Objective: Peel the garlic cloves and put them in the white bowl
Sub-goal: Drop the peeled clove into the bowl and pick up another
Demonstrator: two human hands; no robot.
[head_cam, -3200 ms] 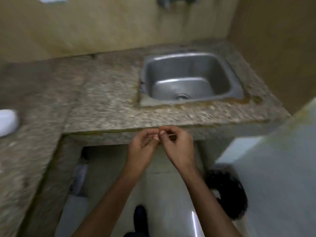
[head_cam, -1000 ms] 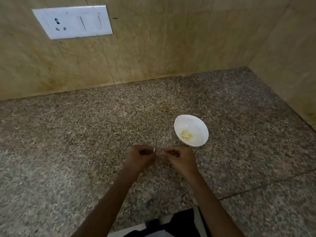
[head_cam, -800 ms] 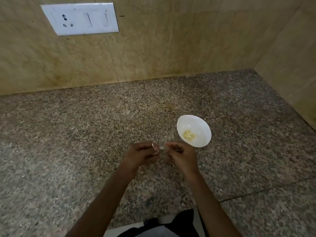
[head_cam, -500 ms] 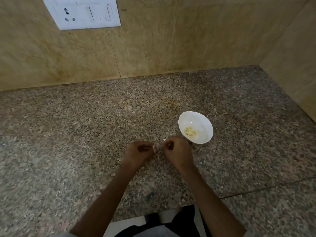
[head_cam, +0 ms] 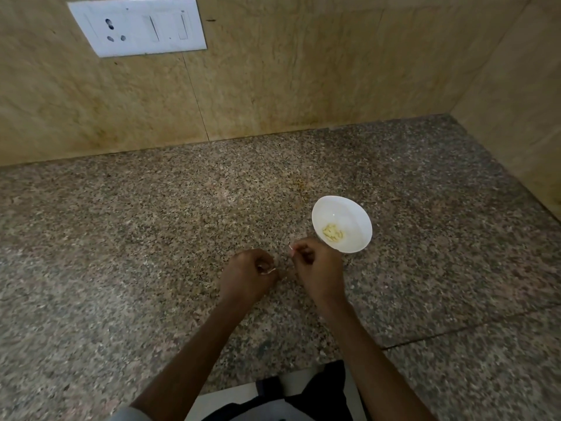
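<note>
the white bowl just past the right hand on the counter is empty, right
No: the white bowl holds a small pile of pale garlic pieces, as the head view shows. It does sit just past the right hand on the counter.

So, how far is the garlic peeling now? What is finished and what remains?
Done: a small heap of pale yellow peeled cloves lies in the round white bowl on the speckled granite counter. In hand: the left hand pinches a pale sliver, the right hand a tiny pale bit, beside the bowl; clove or skin, I cannot tell. Left: neither is in the bowl yet; no other garlic shows.
</note>
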